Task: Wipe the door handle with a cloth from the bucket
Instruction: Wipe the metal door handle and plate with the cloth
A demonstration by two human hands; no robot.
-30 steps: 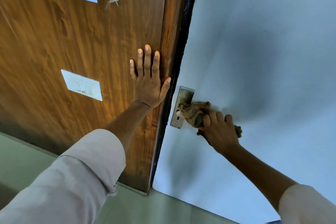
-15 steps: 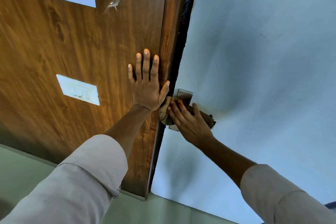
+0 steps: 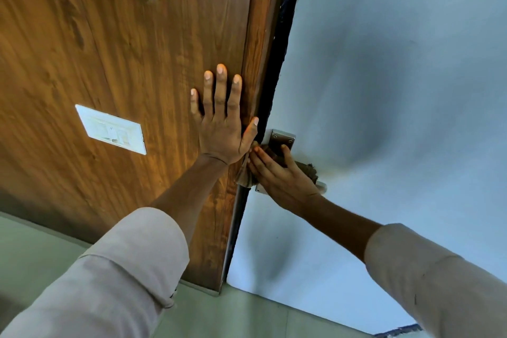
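Left hand: we find the left hand (image 3: 222, 129) laid flat on the wooden door (image 3: 109, 68), fingers straight and slightly spread, thumb out along the door's edge; it grips nothing and appears to steady the door. Its place matches both earlier pictures.

Right hand: the right hand (image 3: 282, 175) lies over the cloth (image 3: 307, 169), fingers extended and pressed down on it, thumb toward the door's edge; we read this as pressing, not pinching.

Cloth: brown, bunched under the right palm, one end hanging at the door's edge and a frayed end showing past the hand on the far side.

Door handle: the metal plate (image 3: 282, 138) shows only its upper end with screws; the lever itself is hidden beneath hand and cloth, apart from a pale tip just beyond the wrist.

Change noted: a second ago the cloth and right hand sat out along the lever, away from the plate; they have since travelled inward onto the plate and door edge and remain there.

Meaning for the task: we judge wiping is under way, the stroke having covered lever to plate.

Bucket: not in view.
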